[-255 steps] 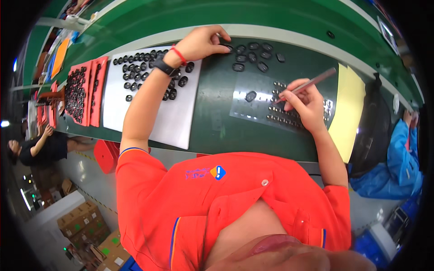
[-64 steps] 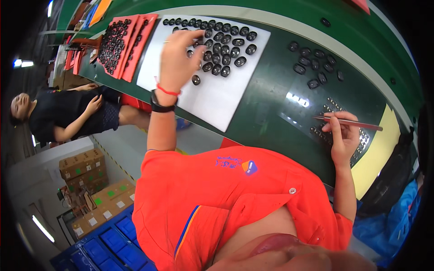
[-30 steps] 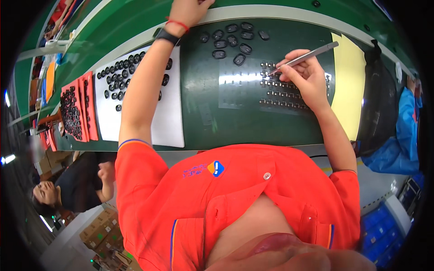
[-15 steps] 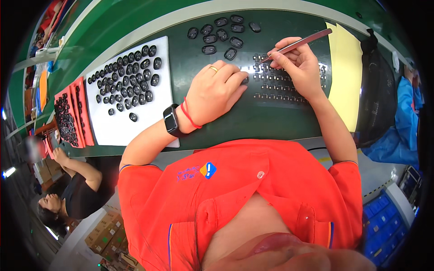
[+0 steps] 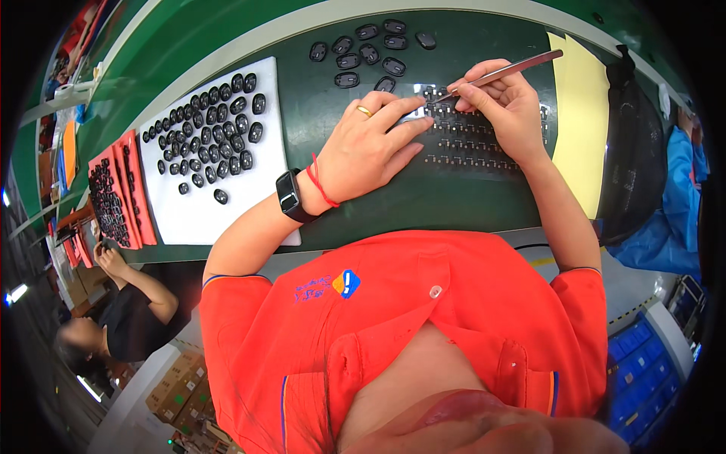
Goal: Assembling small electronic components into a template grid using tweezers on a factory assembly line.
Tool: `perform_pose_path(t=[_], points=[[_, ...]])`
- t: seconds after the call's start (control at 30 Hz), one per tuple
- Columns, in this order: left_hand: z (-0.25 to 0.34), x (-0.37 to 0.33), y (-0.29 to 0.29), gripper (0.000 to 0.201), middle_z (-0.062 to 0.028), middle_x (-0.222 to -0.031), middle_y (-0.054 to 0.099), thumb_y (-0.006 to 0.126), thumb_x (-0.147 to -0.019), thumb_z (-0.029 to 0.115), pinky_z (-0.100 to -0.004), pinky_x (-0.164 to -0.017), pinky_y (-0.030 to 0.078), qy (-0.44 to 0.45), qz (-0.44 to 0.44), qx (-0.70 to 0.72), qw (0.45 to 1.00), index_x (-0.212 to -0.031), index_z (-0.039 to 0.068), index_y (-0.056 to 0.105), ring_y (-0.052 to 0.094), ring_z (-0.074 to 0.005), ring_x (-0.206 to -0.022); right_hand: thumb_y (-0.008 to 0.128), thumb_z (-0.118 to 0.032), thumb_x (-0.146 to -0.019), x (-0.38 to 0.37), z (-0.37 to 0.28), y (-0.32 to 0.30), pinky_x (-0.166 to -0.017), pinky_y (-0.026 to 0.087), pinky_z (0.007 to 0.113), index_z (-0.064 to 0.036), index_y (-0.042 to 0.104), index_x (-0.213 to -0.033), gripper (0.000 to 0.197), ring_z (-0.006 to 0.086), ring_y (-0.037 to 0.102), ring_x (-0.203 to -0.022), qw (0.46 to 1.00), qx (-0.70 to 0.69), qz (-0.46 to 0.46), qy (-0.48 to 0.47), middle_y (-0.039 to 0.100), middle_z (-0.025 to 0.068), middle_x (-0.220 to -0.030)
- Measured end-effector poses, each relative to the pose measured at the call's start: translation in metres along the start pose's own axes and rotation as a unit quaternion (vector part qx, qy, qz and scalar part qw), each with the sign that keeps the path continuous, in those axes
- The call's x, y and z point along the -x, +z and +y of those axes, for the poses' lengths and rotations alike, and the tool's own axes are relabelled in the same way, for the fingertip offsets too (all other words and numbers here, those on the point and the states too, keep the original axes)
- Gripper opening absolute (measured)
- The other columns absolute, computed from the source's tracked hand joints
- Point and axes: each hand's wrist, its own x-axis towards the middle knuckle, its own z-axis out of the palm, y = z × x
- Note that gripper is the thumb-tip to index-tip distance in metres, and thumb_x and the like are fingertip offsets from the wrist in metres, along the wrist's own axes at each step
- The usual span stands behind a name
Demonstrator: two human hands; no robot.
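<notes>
My right hand [image 5: 503, 110] holds brown tweezers [image 5: 525, 63], their tips at the upper left of a clear sheet bearing rows of small metal parts [image 5: 469, 144]. My left hand [image 5: 367, 147] lies palm down beside that sheet. Its index and middle fingers stretch apart onto the sheet's left edge, close to the tweezer tips. What lies under the palm is hidden. Beyond the left hand, several black oval shells [image 5: 369, 53] are scattered on the green tabletop [image 5: 363, 216].
Left of my arm, a white foam sheet [image 5: 265, 204] carries many glossy black oval pieces. Red trays [image 5: 144, 219] with more pieces stand farther left, near another person [image 5: 140, 303]. Yellow paper [image 5: 578, 129] and a black bag [image 5: 635, 151] lie on the right.
My left hand has moved slightly right, and its fingers now reach onto the sheet's edge. A dark piece seen at its fingertips is out of sight. The right hand has barely shifted.
</notes>
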Motion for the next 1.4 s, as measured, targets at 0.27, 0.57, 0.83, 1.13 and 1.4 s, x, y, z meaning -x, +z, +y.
perform_pose_path(t=[0.27,0.57,0.83,1.13,1.4], points=[[0.001,0.001,0.002,0.03,-0.0045,-0.114,0.055,0.067,-0.074,0.015,-0.0339,-0.078,0.042,-0.003,0.004,-0.007,1.0,-0.103,0.01,0.062,0.05,-0.0235,-0.1,0.058,-0.003,-0.086,0.001,-0.002,0.0,-0.068,0.051,0.022,-0.0007,0.05,-0.103,0.018,0.0122,0.062,-0.075,1.0,-0.011,0.005,0.006,0.064,0.0123,-0.09],[0.0,0.002,0.004,0.032,-0.0045,-0.114,0.055,0.067,-0.074,0.016,-0.0336,-0.078,0.042,0.001,0.005,-0.015,1.0,-0.105,0.01,0.061,0.05,-0.0231,-0.099,0.058,-0.003,-0.086,0.002,0.0,0.002,-0.067,0.051,0.021,-0.0004,0.05,-0.103,0.018,0.0111,0.061,-0.073,1.0,0.01,0.003,0.005,0.064,0.0121,-0.089],[0.002,0.001,-0.002,0.04,-0.0084,-0.115,0.055,0.068,-0.071,0.008,-0.0362,-0.081,0.044,-0.014,-0.001,0.03,0.999,-0.11,0.009,0.058,0.051,-0.0279,-0.094,0.058,-0.002,-0.086,0.0,-0.004,-0.003,-0.065,0.05,0.022,0.0002,0.05,-0.102,0.018,0.0112,0.06,-0.071,0.999,-0.028,-0.001,0.03,0.064,0.0128,-0.089],[-0.009,0.004,-0.017,0.045,-0.0104,-0.109,0.051,0.07,-0.068,0.008,-0.0363,-0.086,0.043,-0.037,-0.035,0.158,0.986,-0.11,0.007,0.055,0.049,-0.0292,-0.098,0.056,-0.005,-0.088,0.001,-0.011,-0.005,-0.067,0.052,0.025,0.0022,0.049,-0.104,0.019,0.0167,0.063,-0.073,0.996,-0.074,0.04,0.028,0.063,0.0171,-0.089],[-0.009,0.006,-0.01,0.036,-0.0062,-0.096,0.054,0.072,-0.068,0.003,-0.0289,-0.076,0.045,-0.098,-0.005,0.199,0.975,-0.102,0.007,0.062,0.055,-0.0213,-0.089,0.055,-0.004,-0.088,0.015,-0.011,0.023,-0.069,0.053,0.026,0.0014,0.048,-0.105,0.019,0.0183,0.065,-0.08,0.997,-0.057,-0.013,0.051,0.063,0.0129,-0.088]])
